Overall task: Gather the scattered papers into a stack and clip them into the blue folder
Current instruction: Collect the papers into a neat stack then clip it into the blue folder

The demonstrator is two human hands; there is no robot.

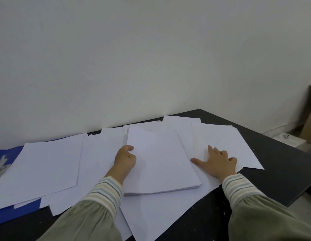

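A thick stack of white papers (161,160) lies in the middle of the black table (280,173). My left hand (125,158) grips the stack's left edge, thumb on top. My right hand (216,162) lies flat with fingers spread on a loose sheet (226,140) just right of the stack. More loose white sheets (47,164) spread out to the left, behind and underneath. The blue folder (10,213) lies open at the far left, mostly covered by sheets, with its white clip (0,165) showing at the left edge.
A plain white wall stands right behind the table. The table's right edge drops to the floor, where a brown cardboard piece (309,119) leans and a white object (288,139) lies.
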